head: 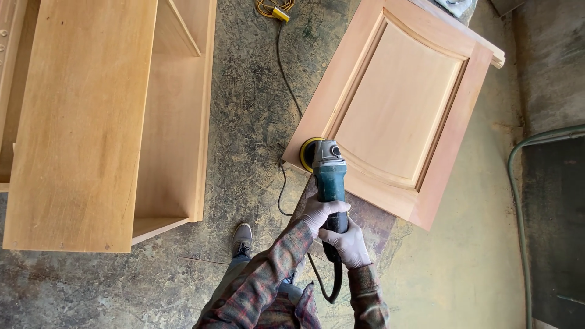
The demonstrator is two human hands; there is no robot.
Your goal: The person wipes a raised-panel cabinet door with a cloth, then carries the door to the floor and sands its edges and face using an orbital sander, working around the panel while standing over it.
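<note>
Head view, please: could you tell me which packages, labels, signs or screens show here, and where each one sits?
No packages, signs or screens show.
One possible label: a small pale patch on the grey head of the teal sander, near the wooden door panel; too small to make out.

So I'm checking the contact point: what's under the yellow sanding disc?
The corner of the pale wooden panelled cabinet door lies under the yellow sanding disc. The disc's working face is hidden.

stained concrete floor (244, 122), bare wooden cabinet (79, 122) standing at left
</note>
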